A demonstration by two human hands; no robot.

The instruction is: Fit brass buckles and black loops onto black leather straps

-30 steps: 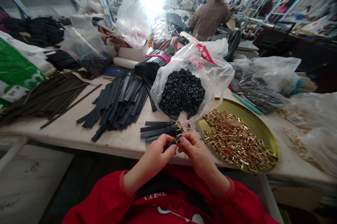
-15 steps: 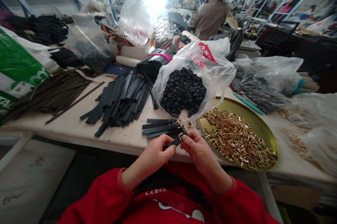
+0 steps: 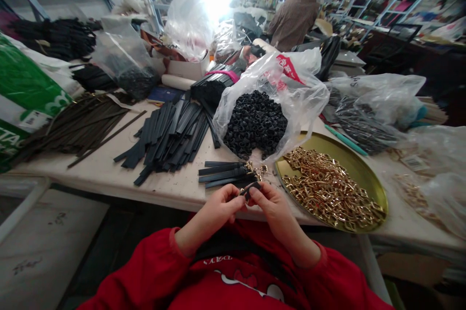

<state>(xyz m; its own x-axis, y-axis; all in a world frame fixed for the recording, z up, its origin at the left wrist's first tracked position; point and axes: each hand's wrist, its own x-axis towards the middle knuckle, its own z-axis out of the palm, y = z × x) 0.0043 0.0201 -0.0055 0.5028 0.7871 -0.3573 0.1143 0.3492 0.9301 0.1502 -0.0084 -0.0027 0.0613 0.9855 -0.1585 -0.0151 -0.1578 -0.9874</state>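
Both hands meet at the table's front edge, closed on one dark strap (image 3: 249, 190) with a gold buckle. My left hand (image 3: 224, 203) pinches it from the left, and my right hand (image 3: 268, 199) grips it from the right; the fingers hide much of it. Just beyond them lie several buckled black straps (image 3: 222, 174), their gold buckles (image 3: 261, 170) toward the right. Behind these, a clear plastic bag (image 3: 306, 91) stands open, full of small black loops (image 3: 255, 125). A round gold tray (image 3: 378, 193) heaped with gold buckles (image 3: 331, 188) is right of my right hand.
A pile of black straps (image 3: 171, 135) lies left of the bag, with brown strips (image 3: 91, 120) farther left. A teal pen-like tool (image 3: 345, 140) lies behind the tray. Plastic bags (image 3: 374, 101) crowd the right side. A person (image 3: 294, 21) is in the background.
The strap has been turned between my hands: its length showed before, and now mostly a short dark end shows between the fingertips. The view has shifted slightly.
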